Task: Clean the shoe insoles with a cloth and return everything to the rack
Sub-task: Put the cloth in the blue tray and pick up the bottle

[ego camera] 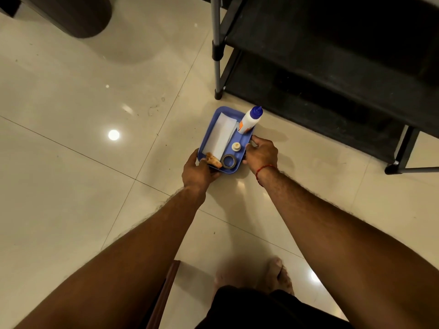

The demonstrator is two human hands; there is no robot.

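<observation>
A blue plastic tray [215, 116] sits low over the tiled floor just in front of the black shoe rack [332, 67]. My left hand [196, 170] grips its near left corner, and my right hand [261, 153] grips its right rim. On the tray stand a white bottle with a blue cap [249, 119], a folded white cloth or paper [222, 134], a small white cap [236, 146], a roll of tape [228, 160] and a brownish scrap [213, 160]. No insole or shoe is visible.
The rack's grey metal leg [217, 67] stands just beyond the tray, with dark shelves to the right. A dark round bin [78, 15] is at the upper left. My bare feet [275, 274] and a wooden edge [166, 293] are below.
</observation>
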